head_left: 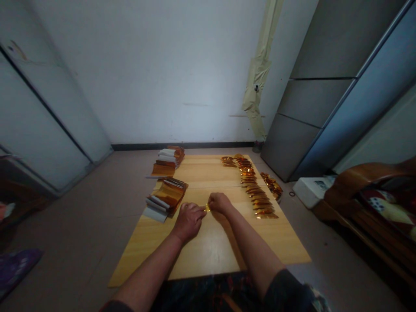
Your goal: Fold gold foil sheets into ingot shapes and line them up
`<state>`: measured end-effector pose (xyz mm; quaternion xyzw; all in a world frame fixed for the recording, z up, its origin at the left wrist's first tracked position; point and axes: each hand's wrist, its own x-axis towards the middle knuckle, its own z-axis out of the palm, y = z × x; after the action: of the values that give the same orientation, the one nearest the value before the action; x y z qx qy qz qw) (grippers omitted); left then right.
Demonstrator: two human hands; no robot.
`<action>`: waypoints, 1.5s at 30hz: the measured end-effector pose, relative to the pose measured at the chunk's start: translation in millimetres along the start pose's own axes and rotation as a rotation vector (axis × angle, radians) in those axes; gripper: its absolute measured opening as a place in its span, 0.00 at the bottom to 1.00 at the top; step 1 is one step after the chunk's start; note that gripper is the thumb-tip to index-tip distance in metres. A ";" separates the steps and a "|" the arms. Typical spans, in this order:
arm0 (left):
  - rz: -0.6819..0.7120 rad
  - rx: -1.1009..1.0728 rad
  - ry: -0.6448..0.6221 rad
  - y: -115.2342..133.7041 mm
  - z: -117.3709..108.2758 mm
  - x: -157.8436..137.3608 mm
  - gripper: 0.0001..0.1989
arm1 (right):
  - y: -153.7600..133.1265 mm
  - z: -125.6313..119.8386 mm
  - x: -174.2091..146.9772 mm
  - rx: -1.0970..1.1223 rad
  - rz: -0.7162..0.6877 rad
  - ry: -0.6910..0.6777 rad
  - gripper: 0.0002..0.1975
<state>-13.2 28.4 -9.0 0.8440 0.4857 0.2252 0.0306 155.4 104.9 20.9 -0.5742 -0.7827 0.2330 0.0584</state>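
Note:
Over the middle of the wooden board (208, 255), both my hands pinch a small piece of shiny gold foil paper (207, 208). My left hand (189, 220) has its fingers closed on the left end of it, and my right hand (220, 203) holds the right end between thumb and fingers. Most of the piece is hidden by the fingers. Left of my hands lies a fanned stack of gold and white foil sheets (172, 193). To the right, a long row of folded gold foil pieces (255, 188) overlaps along the board.
Another stack of foil sheets (165, 167) sits at the board's far left corner. Beyond the right edge, a container (272, 186) holds more gold pieces. A white box (308, 191), a wooden bench (357, 229) and a grey refrigerator (302, 99) stand to the right.

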 end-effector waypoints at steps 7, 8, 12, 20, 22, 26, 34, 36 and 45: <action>0.048 0.019 0.064 1.5 -0.8 -3.0 0.13 | 1.6 -5.0 5.6 -0.019 0.019 -0.055 0.10; 0.056 0.023 0.073 1.5 -0.4 -3.1 0.13 | 0.5 -5.5 5.9 -0.029 0.018 -0.057 0.11; 0.088 0.037 0.123 1.6 1.7 -3.4 0.12 | -3.8 -5.5 8.9 -0.094 0.038 -0.071 0.15; 0.099 0.070 0.126 3.8 -0.6 -3.8 0.11 | -0.2 0.3 12.9 -0.044 0.077 0.014 0.09; 0.086 0.081 0.109 6.6 -2.0 -1.3 0.09 | 2.9 2.6 11.9 -0.014 0.095 0.080 0.07; 0.034 0.148 0.050 13.1 -0.9 13.2 0.08 | 6.2 6.5 9.5 0.025 0.144 0.196 0.07; -0.068 0.262 -0.071 13.8 14.3 41.0 0.15 | 4.6 8.3 5.8 0.062 0.181 0.200 0.08; -0.076 0.267 -0.075 13.4 16.2 40.1 0.16 | 3.2 7.6 5.8 0.051 0.211 0.189 0.09; -0.065 0.265 -0.103 14.2 15.9 40.7 0.15 | 6.4 4.8 1.0 0.003 0.342 0.203 0.12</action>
<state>22.1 57.5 -5.1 0.8348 0.5362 0.1147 -0.0488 158.9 105.9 13.6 -0.7192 -0.6636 0.1814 0.0977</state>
